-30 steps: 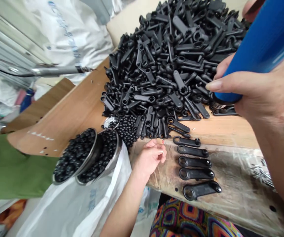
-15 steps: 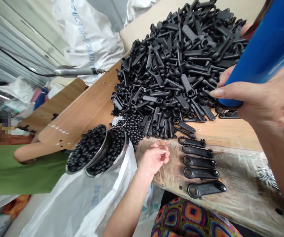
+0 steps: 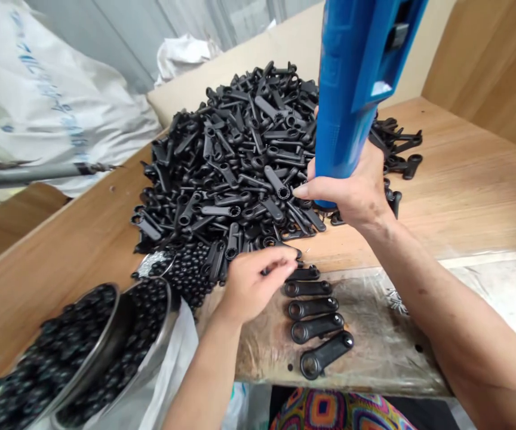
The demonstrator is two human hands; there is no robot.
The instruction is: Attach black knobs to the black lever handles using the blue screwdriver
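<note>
My right hand is wrapped round an upright blue electric screwdriver, its lower end in front of the heap's right side. My left hand is closed, thumb and fingers together at the far end of a row of black plastic crank handles. What lies between those fingertips is hidden; a small shiny piece showed there earlier. The handles lie side by side on a film-covered board, with shiny bits in the small ends of the nearer ones. Behind rises a big heap of similar handles.
Two metal bowls of black knobs stand at the left, with loose black knobs beside them. Small metal screws or pins lie near my right forearm. A grey rod-like tool juts in from the left, before a white sack.
The view has swung right; the person in green has left it. My left hand has moved forward over the row's far end. The screwdriver now stands more upright, nearer the heap's middle.
</note>
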